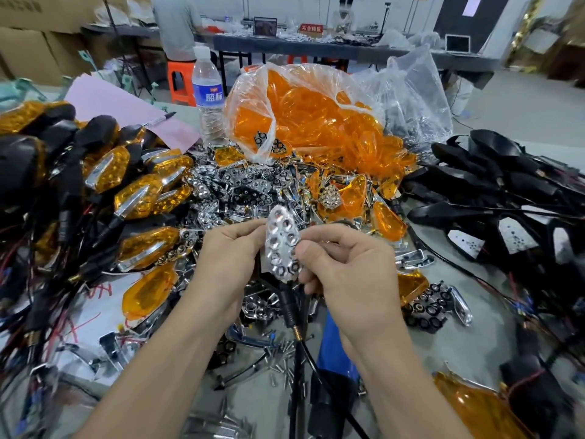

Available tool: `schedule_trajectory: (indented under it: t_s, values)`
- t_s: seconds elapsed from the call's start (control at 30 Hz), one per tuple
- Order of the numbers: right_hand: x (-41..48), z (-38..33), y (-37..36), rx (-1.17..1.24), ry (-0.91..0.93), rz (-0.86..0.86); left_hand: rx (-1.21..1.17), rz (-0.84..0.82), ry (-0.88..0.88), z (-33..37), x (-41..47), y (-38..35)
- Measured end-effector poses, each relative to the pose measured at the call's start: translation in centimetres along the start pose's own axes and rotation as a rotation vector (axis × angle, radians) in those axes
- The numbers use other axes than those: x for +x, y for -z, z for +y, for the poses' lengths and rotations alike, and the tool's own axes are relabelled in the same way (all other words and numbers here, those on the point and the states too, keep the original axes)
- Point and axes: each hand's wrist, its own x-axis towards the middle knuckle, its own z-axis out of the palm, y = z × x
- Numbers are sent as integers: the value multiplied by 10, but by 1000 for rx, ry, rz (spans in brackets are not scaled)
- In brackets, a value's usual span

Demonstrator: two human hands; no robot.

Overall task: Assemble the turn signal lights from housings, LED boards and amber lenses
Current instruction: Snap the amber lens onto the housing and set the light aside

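Pinching the reflector [282,245] by its long edges with left hand [234,258] and right hand [345,270], fingers of each curled tight on it, cups facing up toward the camera, probably to line it up and seat it on whatever sits behind; only the stalk [288,307] shows below, cable hanging from it. Held in the air over the near middle of the table [474,286], likely to let that cable swing free of the clutter. Sorted by stage, it seems: finished lights [133,185] heaped along the left edge, bare housings [493,188] along the right edge, the bag [304,115] of lenses at the far middle, a chrome heap [240,185] in between. Little open room: screws [285,359] strewn just under the wrists, wires trailing at both sides. Best kept lifted while pressing together; shortest clear reach for a lens [387,220] looks to be forward and right, just beyond the right hand.
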Motion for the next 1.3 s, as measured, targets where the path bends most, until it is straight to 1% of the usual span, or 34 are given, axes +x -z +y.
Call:
schedule_trajectory:
  t_s: [0.07, 0.17, 0.43, 0.5, 0.57, 0.63, 0.73, 0.9, 0.97, 1.1, 1.2, 1.3]
  values:
    - [-1, 1, -2, -110, 0, 0, 48, -14, -30, 0, -2, -1]
    - [-3, 2, -4, -272, 41, 68, 80, -17, -63, 2, -4, -1]
    - [-16, 2, -15, -475, 212, 234, -42, -85, 23, 6, -8, -2]
    - [-13, 3, -13, -436, 156, 181, -66, -82, 12, 6, -9, -1]
    - [-8, 5, -10, -352, 34, 46, -89, -77, 3, 7, -9, -2]
    - [-6, 8, -7, -300, -48, -58, -91, -72, -6, 7, -10, -1]
    - [-6, 10, -8, -254, -112, -133, -92, -82, -28, 8, -10, 0]
    - [-1, 18, -6, -175, -140, -152, 8, -33, -105, 7, -10, 2]
    - [0, 20, -5, -122, -161, -144, -5, -40, -107, 6, -11, 1]
    - [0, 20, -3, -80, -139, -82, -54, -130, -52, 6, -13, 0]
    - [-1, 20, -2, -22, -142, -64, -8, -203, -103, 8, -12, 3]
    - [-1, 20, -2, -28, -141, -37, -5, -247, -139, 8, -10, 5]
